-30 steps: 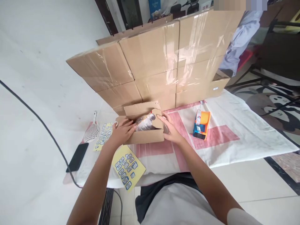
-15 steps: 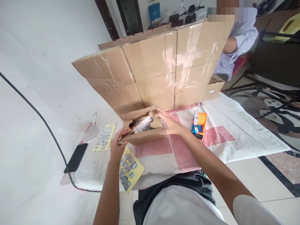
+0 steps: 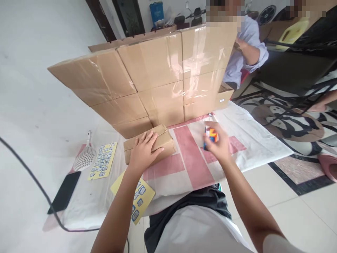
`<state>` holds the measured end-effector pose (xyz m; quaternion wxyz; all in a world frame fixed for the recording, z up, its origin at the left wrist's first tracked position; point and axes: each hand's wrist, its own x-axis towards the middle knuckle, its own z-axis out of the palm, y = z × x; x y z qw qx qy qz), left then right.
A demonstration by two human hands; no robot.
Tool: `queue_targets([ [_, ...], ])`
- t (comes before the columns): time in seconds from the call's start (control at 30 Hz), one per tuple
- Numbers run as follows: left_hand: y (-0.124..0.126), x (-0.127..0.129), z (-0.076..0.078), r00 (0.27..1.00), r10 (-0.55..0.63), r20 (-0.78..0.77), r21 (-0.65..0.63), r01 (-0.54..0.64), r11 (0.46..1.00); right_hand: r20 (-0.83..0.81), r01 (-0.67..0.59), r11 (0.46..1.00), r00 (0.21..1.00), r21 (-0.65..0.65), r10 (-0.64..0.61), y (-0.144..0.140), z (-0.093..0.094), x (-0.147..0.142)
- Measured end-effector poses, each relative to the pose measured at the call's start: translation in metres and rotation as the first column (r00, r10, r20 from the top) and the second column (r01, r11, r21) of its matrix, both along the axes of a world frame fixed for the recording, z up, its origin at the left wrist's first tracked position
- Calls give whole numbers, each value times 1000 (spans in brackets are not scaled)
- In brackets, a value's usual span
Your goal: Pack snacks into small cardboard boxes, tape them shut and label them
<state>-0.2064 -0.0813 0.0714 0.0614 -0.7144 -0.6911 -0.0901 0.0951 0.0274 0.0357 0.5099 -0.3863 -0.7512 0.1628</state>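
Note:
A small closed cardboard box [image 3: 164, 142] lies on the cloth-covered table. My left hand [image 3: 144, 149] rests flat on its lid, fingers spread. To the right, an orange and blue tape dispenser [image 3: 212, 135] sits on the table. My right hand [image 3: 219, 142], blurred by motion, is over it with thumb and fingers apart on either side. The hand hides part of the dispenser, so firm contact cannot be made out. A yellow sticker sheet [image 3: 143, 198] lies partly under my left forearm.
A tall wall of taped cardboard boxes [image 3: 160, 59] stands behind the small box. Left are another sticker sheet [image 3: 104, 160], a white slotted skimmer [image 3: 85, 156] and a black flat object [image 3: 64, 193]. A cable [image 3: 28, 175] hangs there. Another person [image 3: 249, 52] is beyond the boxes.
The box stood open with a printed packet inside; now its lid is shut. My left hand moved onto the lid. My right hand left the box and moved right to the tape dispenser.

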Motion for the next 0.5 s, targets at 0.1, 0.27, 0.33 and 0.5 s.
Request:
queue_targets([
  [0.1,9,-2,3,997,-22,75,72,17,997,-107,309,904,930,-296,-352,3,-31,48],
  [0.27,21,19,16,989,-21,147,146,0,989,-30,159,915,983,-371,-184,19,-54,48],
  [0.33,13,48,13,983,-15,184,243,-31,970,-51,143,934,984,-326,-169,12,-49,38],
  [0.5,-8,145,-38,753,-143,642,326,-99,940,-89,67,986,993,-152,-81,-35,-28,28],
])
